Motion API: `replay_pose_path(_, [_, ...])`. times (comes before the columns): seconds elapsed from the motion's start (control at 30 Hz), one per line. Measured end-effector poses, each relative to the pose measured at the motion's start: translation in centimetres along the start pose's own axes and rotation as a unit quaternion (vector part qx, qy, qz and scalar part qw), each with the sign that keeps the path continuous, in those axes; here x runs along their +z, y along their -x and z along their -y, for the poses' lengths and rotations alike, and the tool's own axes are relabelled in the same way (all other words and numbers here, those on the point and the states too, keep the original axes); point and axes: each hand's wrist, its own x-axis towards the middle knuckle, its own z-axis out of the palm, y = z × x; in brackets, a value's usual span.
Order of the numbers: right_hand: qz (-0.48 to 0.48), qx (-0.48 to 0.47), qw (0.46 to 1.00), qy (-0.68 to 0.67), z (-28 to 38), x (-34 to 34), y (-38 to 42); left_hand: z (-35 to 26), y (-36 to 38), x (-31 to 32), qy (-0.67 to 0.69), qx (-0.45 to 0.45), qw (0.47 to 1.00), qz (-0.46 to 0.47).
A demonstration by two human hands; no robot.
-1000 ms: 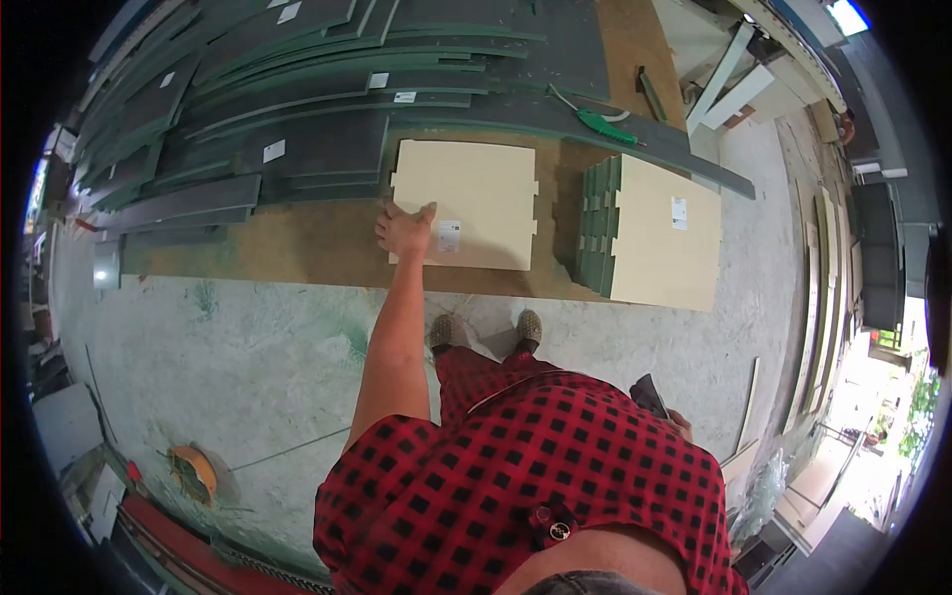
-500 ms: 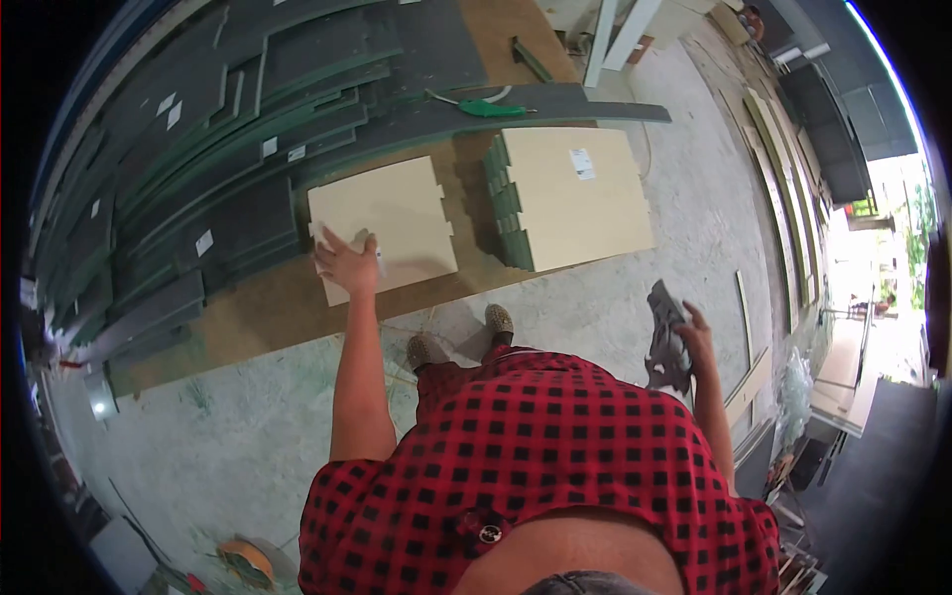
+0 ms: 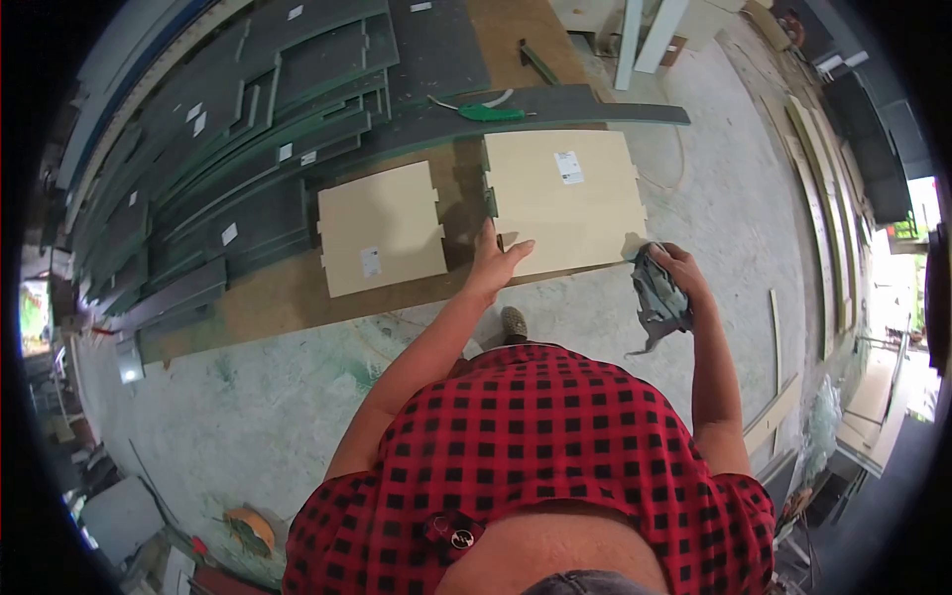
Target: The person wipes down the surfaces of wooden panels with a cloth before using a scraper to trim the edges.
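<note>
Head view, looking straight down over our red checked shirt [image 3: 535,466] to the concrete floor [image 3: 297,397]. Our left hand [image 3: 493,263] reaches forward with fingers spread, its grip open, resting on the near left corner of the stack [image 3: 565,203] of pale panels; the fingertips touch the top panel's surface close to the stack's green-edged side. Our right hand [image 3: 674,273] has its grip closed around a grey rag [image 3: 654,297], which hangs crumpled below the fist, just at the stack's near right corner; whether the rag touches the panel we cannot tell. A small white label [image 3: 568,167] sits near the far edge of the top panel. Just left of the stack, apart from it by a narrow gap, lies a single pale panel [image 3: 382,228] with notched edges and its own small label, flat on a brown board [image 3: 288,293]. Beyond both, dark grey-green boards [image 3: 238,129] lie in overlapping layers, several with white stickers. A green-handled tool [image 3: 486,112] rests on a long dark strip [image 3: 555,104] just past the stack. One shoe [image 3: 514,322] shows between our arms, near the brown board's edge. More boards lean along the right side, well apart from the hands.
</note>
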Motion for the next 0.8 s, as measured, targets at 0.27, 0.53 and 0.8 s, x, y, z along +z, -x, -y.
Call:
replay_pose_path(0.27, [0.04, -0.073, 0.996, 0.016, -2.8, 1.6, -3.0, -2.6, -0.5, 0.3, 0.046, -0.05, 0.998, -0.018])
replay_pose_path(0.53, [-0.014, -0.075, 0.992, -0.1, -3.7, 3.1, -1.8, -4.3, 0.0, 1.0, 0.15, -0.061, 0.987, 0.004])
replay_pose_path(0.8, [0.033, -0.046, 0.985, -0.165, -2.1, 4.4, 1.8, -3.1, 1.7, -1.4, 0.24, -0.091, 0.966, 0.011])
